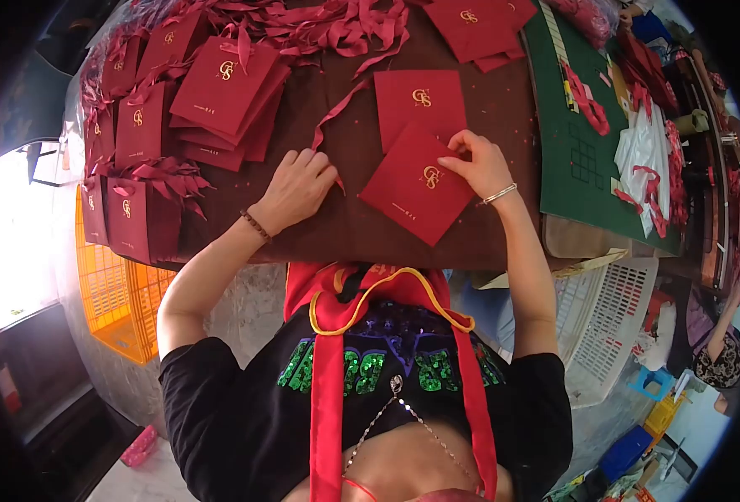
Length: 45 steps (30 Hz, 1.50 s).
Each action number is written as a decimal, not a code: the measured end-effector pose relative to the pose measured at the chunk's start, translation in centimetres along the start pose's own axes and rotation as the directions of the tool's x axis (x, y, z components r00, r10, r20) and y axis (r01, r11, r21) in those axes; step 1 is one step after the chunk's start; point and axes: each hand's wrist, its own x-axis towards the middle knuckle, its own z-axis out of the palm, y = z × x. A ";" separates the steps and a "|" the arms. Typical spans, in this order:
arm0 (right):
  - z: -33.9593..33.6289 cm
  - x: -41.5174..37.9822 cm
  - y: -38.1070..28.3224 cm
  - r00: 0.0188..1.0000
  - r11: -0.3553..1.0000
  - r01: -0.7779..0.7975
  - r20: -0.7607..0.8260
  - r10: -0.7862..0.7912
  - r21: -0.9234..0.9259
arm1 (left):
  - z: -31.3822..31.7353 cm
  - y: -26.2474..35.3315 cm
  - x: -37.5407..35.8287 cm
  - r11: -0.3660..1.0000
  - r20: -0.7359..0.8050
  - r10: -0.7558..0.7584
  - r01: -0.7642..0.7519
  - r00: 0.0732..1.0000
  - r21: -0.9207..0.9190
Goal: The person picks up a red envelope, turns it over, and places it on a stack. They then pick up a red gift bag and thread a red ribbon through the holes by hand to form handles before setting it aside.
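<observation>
My left hand [297,191], with a beaded bracelet at the wrist, is closed on the end of a red ribbon [330,117] on the brown tabletop [303,243]. My right hand [480,167] pinches the upper right edge of a red bag [420,188] with gold lettering. That bag lies tilted, its top corner over another red bag [420,96]. To the left of my left hand is a stack of red bags [228,88].
More red bags [140,125] with ribbons stand along the left edge. Loose ribbons [336,33] cover the far side. A green cutting mat [579,159] is at right, with a white plastic bag [642,159]. Orange [123,293] and white [608,318] crates stand below the table.
</observation>
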 end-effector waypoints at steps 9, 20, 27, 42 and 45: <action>-0.9 -1.6 -2.9 0.939 0.997 0.073 0.333 -0.082 0.038 | 1.2 -0.6 -2.0 0.985 0.033 0.129 -0.124 0.991 -0.120; 3.1 -3.0 -2.6 0.894 0.904 -0.228 0.446 0.046 0.363 | -1.0 4.7 1.6 0.446 0.230 -0.488 0.467 0.842 -0.764; 2.8 -3.4 -3.1 0.847 0.777 -0.381 0.527 0.075 0.502 | 0.2 7.3 3.0 0.679 -0.099 -0.450 0.267 0.888 -0.684; 3.4 -4.4 -3.8 0.902 0.793 -0.276 0.432 0.017 0.544 | -0.6 7.4 3.8 0.740 0.001 -0.423 0.346 0.906 -0.576; 2.8 -4.5 -4.5 0.898 0.815 -0.289 0.438 0.048 0.503 | -1.1 7.7 4.1 0.809 -0.034 -0.377 0.311 0.926 -0.500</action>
